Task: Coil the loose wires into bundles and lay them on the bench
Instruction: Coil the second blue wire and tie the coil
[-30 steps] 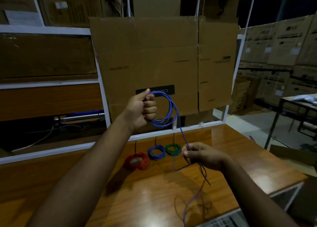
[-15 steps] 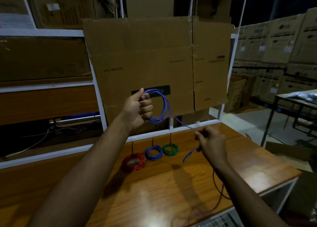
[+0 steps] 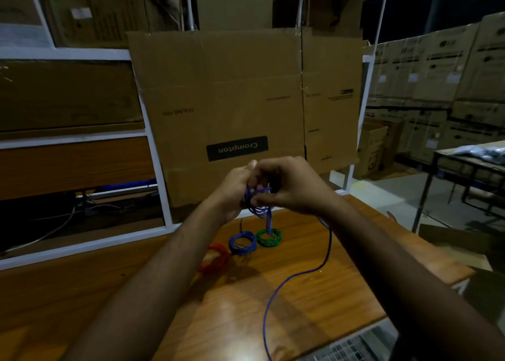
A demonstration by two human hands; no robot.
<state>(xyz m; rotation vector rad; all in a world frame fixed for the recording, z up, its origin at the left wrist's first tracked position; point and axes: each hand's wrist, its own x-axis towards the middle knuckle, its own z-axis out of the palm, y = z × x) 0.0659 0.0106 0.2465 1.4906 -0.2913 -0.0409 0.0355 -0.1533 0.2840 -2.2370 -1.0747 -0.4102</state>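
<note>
Change: R hand, down by the bench 1 s ago, is now up against L hand; both meet over the bench's far side.
Wire: blue loops bunched betw. the hands; the wide loop of 1 s ago looks tighter.
Grip: L fingers curled round loops; R pinches the strand at the coil.
Tail: slack runs from R hand down across bench, off near edge.
Meaning: prob. another turn laid on; plenty left to wind.
Done: red, blue, green coils lie in a row below hands.
Room: bare wood to the R and near side; cardboard close behind, frame at far edge.
</note>
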